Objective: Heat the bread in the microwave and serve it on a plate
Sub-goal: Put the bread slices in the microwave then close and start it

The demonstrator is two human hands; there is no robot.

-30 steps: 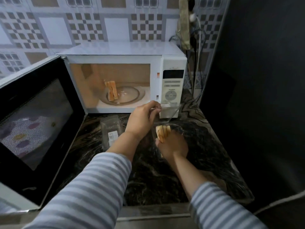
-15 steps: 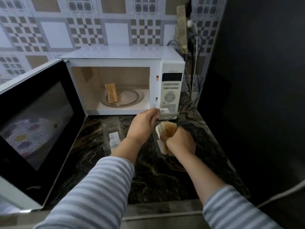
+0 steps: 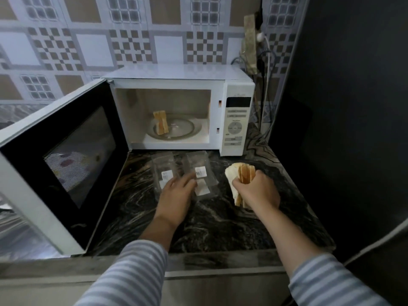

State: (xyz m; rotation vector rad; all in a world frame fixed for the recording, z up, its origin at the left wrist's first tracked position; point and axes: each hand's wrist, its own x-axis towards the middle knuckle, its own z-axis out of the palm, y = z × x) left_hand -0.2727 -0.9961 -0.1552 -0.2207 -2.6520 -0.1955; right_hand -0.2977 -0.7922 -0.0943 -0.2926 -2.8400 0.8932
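A white microwave (image 3: 176,111) is seen at the back of a dark marbled counter (image 3: 220,228), and everything else is placed relative to it. Its door (image 3: 64,160) is swung fully open to the left of the cavity. Inside the cavity, a glass turntable (image 3: 187,131) is seen, and on its left part a few slices of bread (image 3: 161,123) are stood upright on edge. The control panel (image 3: 237,125) is set at the right of the cavity.

In front of the microwave, two clear plastic wrappers are laid flat on the counter side by side: the left wrapper (image 3: 164,171) and the right wrapper (image 3: 199,173), each marked with a small white label. The left hand (image 3: 176,195) is held in front of the microwave over the near ends of these wrappers, palm down, with the fingers extended; the fingertips are blurred, so it cannot be told whether the right wrapper is pinched or only touched.

In front of the control panel, a stack of bread slices (image 3: 241,177) is gripped by the right hand (image 3: 257,192), with the fingers curled round it; the slices are held on edge just above the counter, with their far ends pointed toward the microwave.

Both forearms are covered by blue-and-white striped sleeves (image 3: 132,272). Behind the microwave a patterned tiled wall (image 3: 132,40) is seen.
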